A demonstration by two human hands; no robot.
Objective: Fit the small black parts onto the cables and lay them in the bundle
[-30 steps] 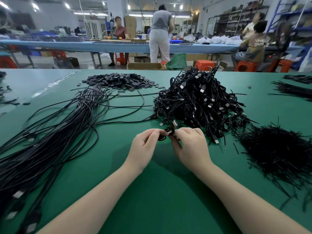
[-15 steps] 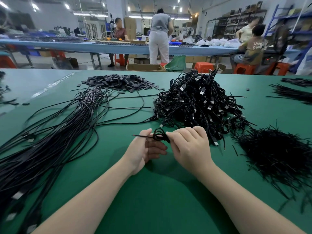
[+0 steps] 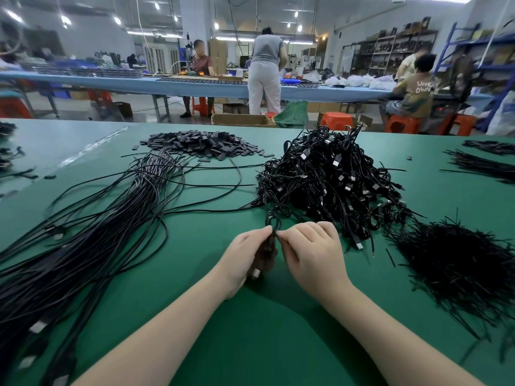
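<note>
Both hands meet over the green table [image 3: 250, 344]. The left hand [image 3: 245, 254] grips a coiled cable [image 3: 271, 232]; the right hand [image 3: 312, 252] pinches it beside the left fingertips. The cable heap [image 3: 328, 179] lies just beyond, the bundle [image 3: 83, 238] to the left.

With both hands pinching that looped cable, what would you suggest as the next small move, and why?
Probably pull the cable clear of the tangled pile toward the body. The left hand and right hand both pinch it, but its loop still reaches up to the pile's near edge, and the straightened bundle lies to the left.
</note>
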